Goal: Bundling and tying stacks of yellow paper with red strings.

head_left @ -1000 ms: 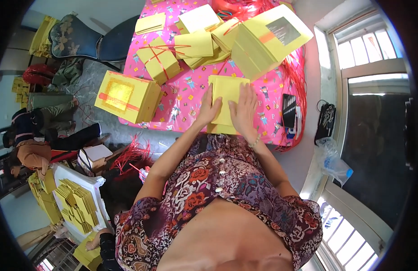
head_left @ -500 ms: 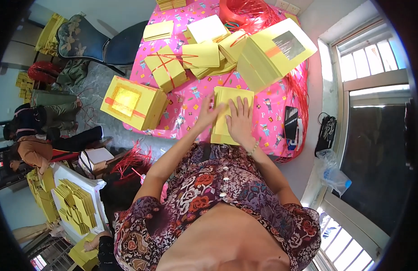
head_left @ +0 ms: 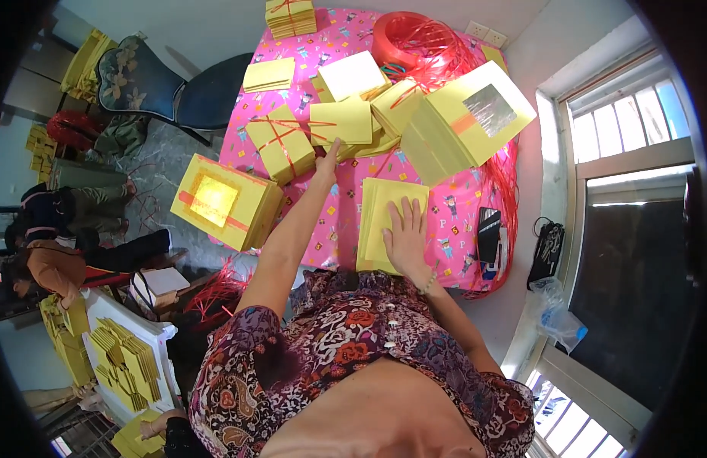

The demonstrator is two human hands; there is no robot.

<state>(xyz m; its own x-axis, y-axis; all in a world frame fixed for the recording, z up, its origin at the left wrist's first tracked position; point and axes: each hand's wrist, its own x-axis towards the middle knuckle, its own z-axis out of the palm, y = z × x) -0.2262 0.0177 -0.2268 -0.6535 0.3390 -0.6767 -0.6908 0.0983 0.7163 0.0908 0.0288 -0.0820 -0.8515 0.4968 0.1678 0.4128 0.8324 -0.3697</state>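
My right hand (head_left: pixel 407 238) lies flat, fingers spread, on a neat stack of yellow paper sheets (head_left: pixel 375 221) at the near edge of the table. My left hand (head_left: pixel 328 162) reaches forward, its stretched fingertips at the near edge of a yellow paper bundle (head_left: pixel 341 122) with a red strip across it. Nothing shows in its grasp, though some fingers are hidden. Just left of that hand sits a thick yellow block (head_left: pixel 280 143) tied crosswise with red ribbon.
A pink patterned tablecloth (head_left: pixel 323 221) covers the table. Around lie yellow stacks with a gold square (head_left: pixel 214 200) and a clear window (head_left: pixel 491 111), a red ribbon roll (head_left: pixel 414 46) and a phone (head_left: pixel 488 235). Left, co-workers handle yellow pieces near a white table (head_left: pixel 168 359).
My left hand has left the near stack and moved forward to the banded bundle. My right hand stays on the stack. The whole view has shifted slightly.
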